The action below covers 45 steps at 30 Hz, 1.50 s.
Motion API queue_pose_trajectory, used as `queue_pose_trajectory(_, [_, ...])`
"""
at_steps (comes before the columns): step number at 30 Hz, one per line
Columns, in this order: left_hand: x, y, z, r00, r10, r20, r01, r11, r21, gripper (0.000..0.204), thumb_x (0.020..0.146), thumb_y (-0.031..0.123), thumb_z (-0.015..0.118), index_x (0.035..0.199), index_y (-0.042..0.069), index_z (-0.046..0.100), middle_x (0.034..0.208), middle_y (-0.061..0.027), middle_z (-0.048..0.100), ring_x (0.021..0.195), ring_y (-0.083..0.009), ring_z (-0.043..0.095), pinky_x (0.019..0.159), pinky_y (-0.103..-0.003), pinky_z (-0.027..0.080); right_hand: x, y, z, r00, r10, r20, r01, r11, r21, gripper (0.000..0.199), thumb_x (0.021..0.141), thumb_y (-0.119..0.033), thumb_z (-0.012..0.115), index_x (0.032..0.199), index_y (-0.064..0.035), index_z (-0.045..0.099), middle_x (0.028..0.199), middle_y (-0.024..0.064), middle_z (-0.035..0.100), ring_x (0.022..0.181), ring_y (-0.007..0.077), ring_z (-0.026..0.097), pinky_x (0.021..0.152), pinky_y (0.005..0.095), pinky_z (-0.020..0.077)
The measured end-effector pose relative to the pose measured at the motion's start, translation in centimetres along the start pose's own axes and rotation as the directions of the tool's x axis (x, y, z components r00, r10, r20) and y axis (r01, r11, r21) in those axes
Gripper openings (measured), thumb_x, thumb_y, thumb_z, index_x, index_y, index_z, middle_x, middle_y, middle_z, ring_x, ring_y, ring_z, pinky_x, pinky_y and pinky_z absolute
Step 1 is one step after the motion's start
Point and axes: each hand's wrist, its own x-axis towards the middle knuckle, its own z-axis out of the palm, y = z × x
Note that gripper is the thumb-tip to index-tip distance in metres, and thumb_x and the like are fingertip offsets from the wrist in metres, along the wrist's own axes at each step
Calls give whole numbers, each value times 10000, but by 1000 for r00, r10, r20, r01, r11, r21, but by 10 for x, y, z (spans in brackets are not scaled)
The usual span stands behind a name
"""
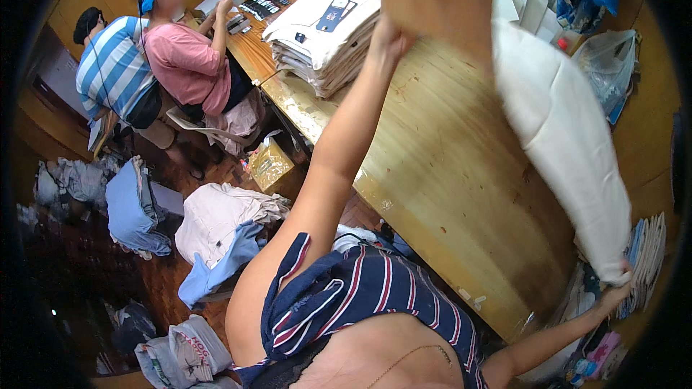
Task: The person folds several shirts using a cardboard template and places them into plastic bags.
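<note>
My left hand (393, 39) is raised over the far side of the table, fingers closed at the lower left edge of a brown flat sheet (440, 0). The sheet looks like cardboard and is smeared by motion; its top lies outside the view. At the far right, my right hand (618, 289) grips the lower end of a white garment (562, 130). That cloth hangs in a long loose fold from behind the sheet down to my right hand. Close to my left forearm stands a stack of folded white garments (324, 29) with a dark tag on top.
The wooden table (461, 209) runs diagonally before me. Folded clothes (641, 266) are piled past its right edge, with plastic bags (605, 65) farther back. Clothing heaps (227, 223) and a carton (272, 166) are at left. Two people (191, 57) sit at the far left.
</note>
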Motion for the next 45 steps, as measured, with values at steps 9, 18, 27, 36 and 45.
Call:
queue_pose_trajectory(9, [-157, -9, -183, 885, -222, -410, 456, 235, 858, 290, 840, 141, 479, 1109, 32, 484, 1002, -97, 536, 907, -160, 501, 771, -261, 423, -154, 143, 52, 995, -5, 100, 72, 720, -690, 214, 592, 132, 491, 742, -15, 532, 906, 95, 460, 933, 235, 466, 848, 330, 366])
queue_pose_trajectory(18, [-217, 103, -127, 878, -297, -377, 175, -532, 828, 445, 678, 19, 558, 1110, 91, 481, 993, -168, 505, 902, -320, 511, 765, -364, 425, -183, 77, 73, 752, 655, -79, -213, 127, -969, 174, 640, 40, 491, 787, -5, 573, 985, 170, 482, 973, 287, 470, 850, 321, 359])
queue_pose_trajectory(27, [-226, 31, -128, 714, -656, -245, -330, -624, 708, 570, 773, 592, 374, 1273, 325, 321, 1392, -36, 158, 1280, -279, 126, 974, -570, 84, -175, 139, 160, 985, 173, 22, -1, 127, -992, 467, 833, -314, 461, 1271, -232, 323, 1362, 81, 226, 1225, 300, 242, 913, 539, 232])
queue_pose_trajectory(36, [-228, 13, -125, 933, -329, -144, -172, -761, 626, 467, 749, 353, 554, 1177, 197, 450, 1282, -52, 354, 1209, -256, 275, 939, -508, 198, -181, 97, 166, 997, 78, 14, 7, 96, -995, 425, 808, -275, 500, 1214, -181, 412, 1302, 100, 323, 1197, 280, 296, 949, 467, 254])
queue_pose_trajectory(45, [-147, -68, -163, 926, -344, -158, -176, -761, 624, 446, 836, 326, 420, 1259, 196, 370, 1358, -71, 248, 1261, -264, 189, 984, -528, 114, -72, 120, 189, 984, -170, 57, 118, 370, -921, 422, 742, -145, 591, 1146, -99, 479, 1186, 157, 446, 1095, 330, 409, 931, 392, 325])
